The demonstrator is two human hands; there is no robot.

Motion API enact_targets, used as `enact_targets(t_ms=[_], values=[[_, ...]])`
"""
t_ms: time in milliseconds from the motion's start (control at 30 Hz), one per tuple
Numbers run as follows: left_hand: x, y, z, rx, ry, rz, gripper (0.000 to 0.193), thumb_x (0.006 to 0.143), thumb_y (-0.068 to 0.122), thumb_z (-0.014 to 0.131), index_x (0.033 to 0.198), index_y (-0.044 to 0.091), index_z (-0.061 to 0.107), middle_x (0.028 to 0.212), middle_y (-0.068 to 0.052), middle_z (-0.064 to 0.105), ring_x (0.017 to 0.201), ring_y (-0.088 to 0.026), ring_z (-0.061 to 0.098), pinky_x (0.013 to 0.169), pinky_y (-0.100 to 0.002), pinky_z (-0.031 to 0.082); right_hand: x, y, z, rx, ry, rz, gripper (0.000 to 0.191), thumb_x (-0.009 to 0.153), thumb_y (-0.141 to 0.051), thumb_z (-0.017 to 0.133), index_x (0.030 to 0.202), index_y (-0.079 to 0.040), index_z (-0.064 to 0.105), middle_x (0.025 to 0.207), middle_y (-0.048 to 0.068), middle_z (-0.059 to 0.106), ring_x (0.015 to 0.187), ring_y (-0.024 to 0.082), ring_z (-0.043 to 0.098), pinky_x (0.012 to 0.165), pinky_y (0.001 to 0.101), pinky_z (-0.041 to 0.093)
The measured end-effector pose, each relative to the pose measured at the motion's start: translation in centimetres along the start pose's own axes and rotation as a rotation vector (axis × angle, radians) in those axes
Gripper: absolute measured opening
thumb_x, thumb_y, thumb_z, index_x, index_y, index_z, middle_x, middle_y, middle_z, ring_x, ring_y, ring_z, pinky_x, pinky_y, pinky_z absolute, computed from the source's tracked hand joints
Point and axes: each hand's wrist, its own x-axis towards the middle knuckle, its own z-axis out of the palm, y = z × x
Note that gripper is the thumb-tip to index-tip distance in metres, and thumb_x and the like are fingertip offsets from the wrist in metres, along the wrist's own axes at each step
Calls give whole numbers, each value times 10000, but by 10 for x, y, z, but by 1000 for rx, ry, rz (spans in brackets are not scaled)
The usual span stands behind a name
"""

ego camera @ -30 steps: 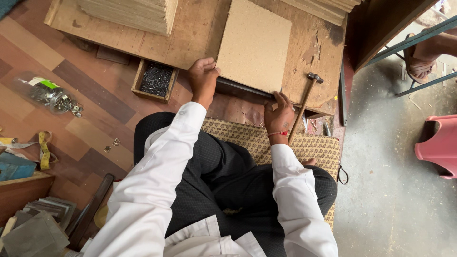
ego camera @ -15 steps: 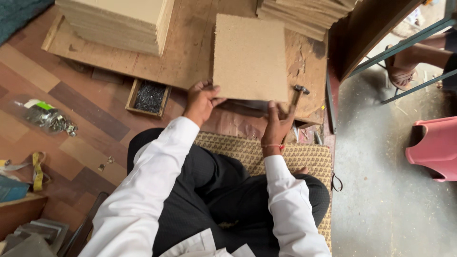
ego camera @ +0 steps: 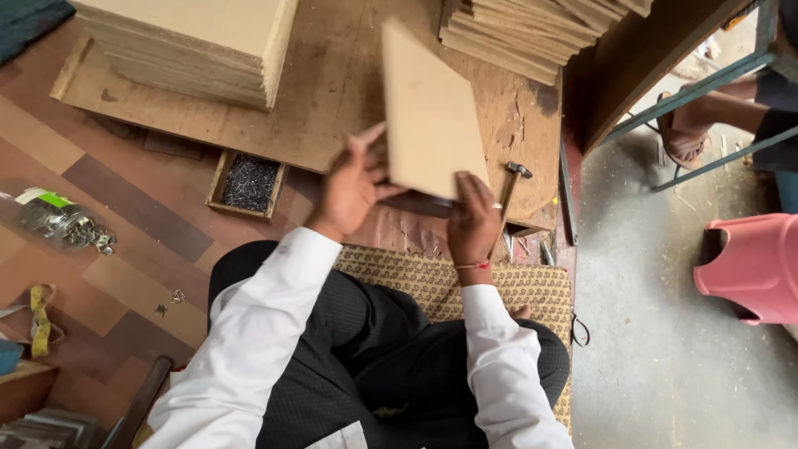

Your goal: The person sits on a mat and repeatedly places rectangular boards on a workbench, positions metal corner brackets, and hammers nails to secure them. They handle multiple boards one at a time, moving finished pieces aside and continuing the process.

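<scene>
A tan square board [ego camera: 432, 112] is tilted up off the wooden work surface [ego camera: 332, 91], its near edge raised. My left hand [ego camera: 351, 189] touches the board's lower left edge, fingers partly spread. My right hand [ego camera: 472, 218] grips the lower right corner. A dark strip lies under the board's near edge. Just right of my right hand lies a hammer [ego camera: 509, 187]. I sit cross-legged in a white shirt and dark trousers on a patterned mat [ego camera: 532, 291].
A small wooden tray of dark nails [ego camera: 248, 183] sits left of my left hand. Stacks of boards stand at the back left [ego camera: 199, 41] and back right [ego camera: 540, 29]. A pink plastic stool [ego camera: 752, 266] and another person's sandalled foot [ego camera: 690, 133] are at the right.
The board lay flat on the work surface; now both hands have lifted its near edge so it stands tilted. The camera has moved closer.
</scene>
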Motion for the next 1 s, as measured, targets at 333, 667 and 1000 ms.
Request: enact_targets(t_ms=[333, 667, 1000], values=[[38, -20, -60, 902, 481, 158, 413, 871, -26, 688, 1281, -59, 727, 1256, -297, 721, 994, -342, 705, 797, -387, 532, -24, 18, 27, 105, -387, 597, 424, 816, -260, 864, 1193, -106, 749, 1302, 148, 684, 1105, 265, 702, 968, 359, 573], [22, -32, -49, 1654, 533, 343, 265, 736, -57, 734, 997, -18, 743, 1081, -206, 731, 1052, -396, 662, 930, -449, 523, -43, 21, 36, 119, -269, 526, 336, 836, -103, 782, 1171, -78, 774, 1287, 142, 711, 1119, 291, 709, 999, 377, 561], [24, -34, -49, 1636, 568, 385, 286, 753, -99, 617, 991, -1, 741, 1086, -208, 737, 1066, -398, 675, 965, -452, 531, -48, 17, 40, 63, -282, 508, 385, 815, -101, 771, 1200, -79, 758, 1320, 175, 683, 1044, 301, 717, 956, 386, 568]])
